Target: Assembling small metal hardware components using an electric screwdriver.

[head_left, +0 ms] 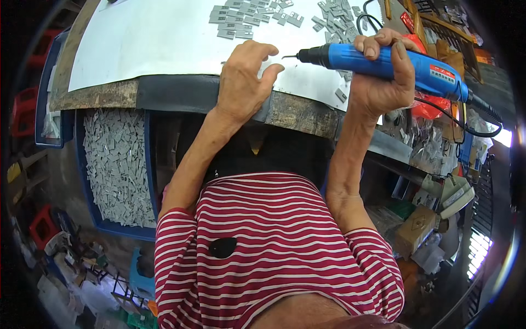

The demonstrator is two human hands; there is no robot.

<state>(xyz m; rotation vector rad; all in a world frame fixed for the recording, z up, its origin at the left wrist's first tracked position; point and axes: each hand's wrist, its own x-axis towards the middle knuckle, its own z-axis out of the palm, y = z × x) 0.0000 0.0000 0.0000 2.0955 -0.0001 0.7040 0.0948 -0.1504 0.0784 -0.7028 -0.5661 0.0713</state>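
Gripping a blue driver (383, 63) in a clenched right hand (381, 79), bit pointing left over the white sheet (153, 44) at the bench edge. Left hand (244, 82) is loose, fingers curled just beside the bit tip; whether it pinches a part can't be seen. Grey plates (246, 16) lie scattered farther up the sheet. A blue bin (118, 164) full of them sits below left.

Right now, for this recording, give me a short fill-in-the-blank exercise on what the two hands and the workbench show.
1. The right hand grips a ____ electric screwdriver with a black cable.
2. The left hand rests at the edge of the ____ sheet covering the bench.
3. Small flat grey metal pieces lie on the sheet; many more fill the blue ____ below the bench.

Missing words: blue; white; bin
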